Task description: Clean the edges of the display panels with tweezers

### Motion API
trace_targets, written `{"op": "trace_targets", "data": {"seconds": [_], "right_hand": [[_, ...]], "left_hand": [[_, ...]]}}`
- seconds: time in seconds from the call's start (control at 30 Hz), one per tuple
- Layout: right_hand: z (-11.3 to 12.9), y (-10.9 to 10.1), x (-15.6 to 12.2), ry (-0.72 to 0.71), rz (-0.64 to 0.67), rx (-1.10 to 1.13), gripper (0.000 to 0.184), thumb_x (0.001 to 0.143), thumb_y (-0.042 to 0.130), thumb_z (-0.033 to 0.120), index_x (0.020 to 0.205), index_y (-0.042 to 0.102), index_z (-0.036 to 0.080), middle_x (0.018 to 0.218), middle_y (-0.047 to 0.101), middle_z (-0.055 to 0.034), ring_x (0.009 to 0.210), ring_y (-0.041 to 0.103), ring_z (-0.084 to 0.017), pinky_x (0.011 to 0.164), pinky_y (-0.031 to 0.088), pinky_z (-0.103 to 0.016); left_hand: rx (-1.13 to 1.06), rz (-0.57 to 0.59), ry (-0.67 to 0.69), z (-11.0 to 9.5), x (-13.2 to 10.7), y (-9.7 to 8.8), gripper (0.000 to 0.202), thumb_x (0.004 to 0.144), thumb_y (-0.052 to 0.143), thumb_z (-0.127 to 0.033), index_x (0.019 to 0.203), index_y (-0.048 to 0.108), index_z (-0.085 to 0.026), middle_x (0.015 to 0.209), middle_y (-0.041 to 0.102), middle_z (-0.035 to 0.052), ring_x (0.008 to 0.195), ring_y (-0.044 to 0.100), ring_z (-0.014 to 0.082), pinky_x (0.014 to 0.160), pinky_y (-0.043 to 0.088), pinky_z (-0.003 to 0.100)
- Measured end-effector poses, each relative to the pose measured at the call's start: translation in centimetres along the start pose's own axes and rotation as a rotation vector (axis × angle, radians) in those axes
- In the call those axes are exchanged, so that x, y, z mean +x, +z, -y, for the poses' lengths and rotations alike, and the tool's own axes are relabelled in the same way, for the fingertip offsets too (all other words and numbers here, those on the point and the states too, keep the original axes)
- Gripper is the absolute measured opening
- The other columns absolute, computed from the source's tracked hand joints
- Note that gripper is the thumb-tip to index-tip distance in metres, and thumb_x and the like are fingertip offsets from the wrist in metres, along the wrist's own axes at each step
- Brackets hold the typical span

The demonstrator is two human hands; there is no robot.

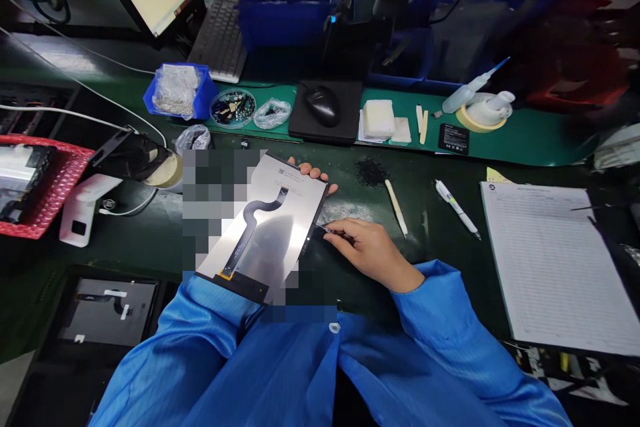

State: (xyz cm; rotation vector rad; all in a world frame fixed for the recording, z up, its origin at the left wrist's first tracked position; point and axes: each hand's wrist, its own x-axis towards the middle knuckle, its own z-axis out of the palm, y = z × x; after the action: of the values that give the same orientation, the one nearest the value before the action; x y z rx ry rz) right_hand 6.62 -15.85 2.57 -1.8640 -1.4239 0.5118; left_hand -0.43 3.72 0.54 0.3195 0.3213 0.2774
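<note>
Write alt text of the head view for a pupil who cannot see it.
Someone's left hand holds a silvery display panel with a black ribbon cable on it, while the right hand holds a thin tool at the panel's edge. A white pen and a lined sheet lie farther right.

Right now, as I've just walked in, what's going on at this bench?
The person's left fingers hold a flat panel tilted up, with a dark ribbon cable along its silvery face. Their right fingers grip a slim tool, its tip at or very near the panel's edge. Beyond, on the dark bench, lie a small heap of black scraps and a pale stick.
</note>
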Motion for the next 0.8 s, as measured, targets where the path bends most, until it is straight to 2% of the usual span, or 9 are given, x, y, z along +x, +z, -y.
{"op": "trace_targets", "data": {"seconds": [0.13, 0.3, 0.4, 0.53, 0.6, 0.7, 0.8], "right_hand": [[0.0, 0.0, 0.0, -0.01, -0.003, -0.035, 0.024, 0.103, 0.054, 0.031, 0.103, 0.076, 0.022, 0.096, 0.08, -0.0067, 0.086, 0.075, -0.024, 0.077, 0.058, -0.036], [0.2, 0.0, 0.1, 0.06, -0.026, 0.023, 0.015, 0.096, 0.064, 0.033, 0.1, 0.075, 0.023, 0.085, 0.079, -0.0031, 0.072, 0.072, -0.021, 0.069, 0.058, -0.033], [0.2, -0.1, 0.2, 0.03, -0.019, -0.002, 0.018, 0.098, 0.061, 0.031, 0.1, 0.076, 0.021, 0.091, 0.08, -0.0065, 0.079, 0.074, -0.024, 0.076, 0.059, -0.036], [0.4, -0.3, 0.2, 0.032, 0.005, -0.006, 0.024, 0.102, 0.053, 0.03, 0.103, 0.077, 0.027, 0.099, 0.081, -0.0069, 0.089, 0.076, -0.028, 0.08, 0.06, -0.04], [0.5, -0.3, 0.1, 0.057, 0.0, 0.018, 0.02, 0.1, 0.056, 0.031, 0.103, 0.076, 0.031, 0.096, 0.08, -0.0048, 0.086, 0.076, -0.027, 0.077, 0.061, -0.039], [0.4, -0.2, 0.1, 0.062, -0.028, 0.03, 0.011, 0.096, 0.064, 0.032, 0.1, 0.074, 0.031, 0.085, 0.078, -0.0021, 0.074, 0.074, -0.025, 0.068, 0.06, -0.037], [0.2, -0.1, 0.1, 0.006, -0.041, -0.004, 0.014, 0.099, 0.061, 0.031, 0.098, 0.074, 0.028, 0.089, 0.079, -0.0028, 0.078, 0.074, -0.025, 0.073, 0.061, -0.038]], "left_hand": [[-0.012, -0.004, -0.009, 0.0, 0.0, 0.1, 0.054, 0.108, 0.024, -0.047, 0.075, 0.057, -0.019, 0.081, 0.057, 0.0054, 0.089, 0.062, 0.0208, 0.105, 0.052, 0.052], [-0.017, 0.042, -0.018, 0.1, 0.7, -1.3, 0.048, 0.106, 0.032, -0.049, 0.078, 0.058, -0.021, 0.084, 0.057, 0.0049, 0.095, 0.062, 0.0225, 0.109, 0.049, 0.054], [-0.025, 0.061, -0.026, 0.1, 0.9, -1.6, 0.044, 0.105, 0.037, -0.048, 0.078, 0.058, -0.02, 0.084, 0.057, 0.0055, 0.095, 0.062, 0.0229, 0.108, 0.049, 0.056], [0.01, 0.024, 0.036, 0.2, -0.4, -0.5, 0.034, 0.097, 0.056, -0.05, 0.08, 0.057, -0.02, 0.086, 0.055, 0.0048, 0.099, 0.061, 0.0237, 0.109, 0.049, 0.056], [0.044, 0.033, 0.11, 0.3, -1.5, 0.4, 0.032, 0.092, 0.065, -0.051, 0.087, 0.058, -0.02, 0.092, 0.056, 0.0057, 0.106, 0.059, 0.0257, 0.111, 0.047, 0.058], [0.062, 0.057, 0.208, 0.5, -2.8, 1.4, 0.04, 0.085, 0.074, -0.054, 0.1, 0.061, -0.02, 0.101, 0.057, 0.0077, 0.114, 0.055, 0.0292, 0.112, 0.044, 0.063], [0.064, 0.008, 0.25, 0.8, -2.8, 1.7, 0.05, 0.079, 0.079, -0.058, 0.105, 0.06, -0.02, 0.101, 0.057, 0.0083, 0.118, 0.051, 0.0329, 0.109, 0.044, 0.067]]}}
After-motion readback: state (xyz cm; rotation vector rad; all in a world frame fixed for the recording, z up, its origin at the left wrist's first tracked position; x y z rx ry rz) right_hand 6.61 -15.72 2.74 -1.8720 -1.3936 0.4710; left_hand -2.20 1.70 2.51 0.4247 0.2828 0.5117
